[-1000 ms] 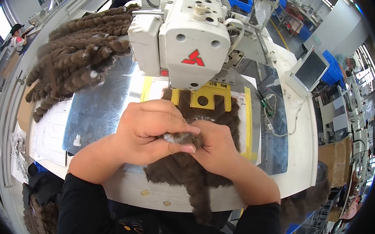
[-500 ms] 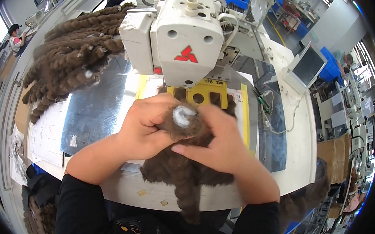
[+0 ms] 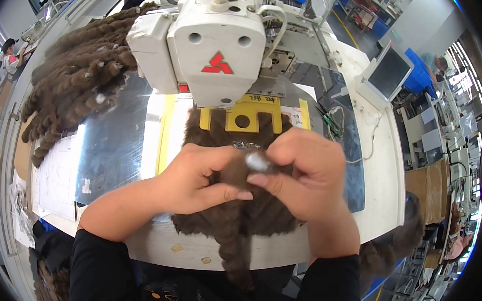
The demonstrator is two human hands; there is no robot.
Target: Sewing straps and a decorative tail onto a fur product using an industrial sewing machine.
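A long brown fur strip [image 3: 233,249] is between the two hands, with its upper end, which shows a pale white spot, raised in front of the person; the rest hangs below the hands and over the near edge of the white table [image 3: 184,255]. The right hand [image 3: 307,172] pinches this end between thumb and fingers. The left hand [image 3: 196,175] is curled on the fur just beside it, thumb and forefinger on two sides; how firmly it presses, I cannot tell. The hands are near each other, and a little blur hides whether they touch.

Under the hands lies a flat brown fur piece [image 3: 272,218]. Beyond them, a yellow plate [image 3: 255,109] with a round hole and prongs sits over its far part. In my judgement, the flat piece is already placed, while handling of the strip is unfinished: it is held in the air and does not appear fixed.

Farther ahead of the hands stands a white sewing machine [image 3: 215,41], with a red three-part emblem on its front. The plate carries dark handwritten characters. Left of the hands, beyond a metal sheet [image 3: 118,146], is a heap of fur strips [image 3: 83,70]; to the right stands a dark screen [image 3: 391,74].
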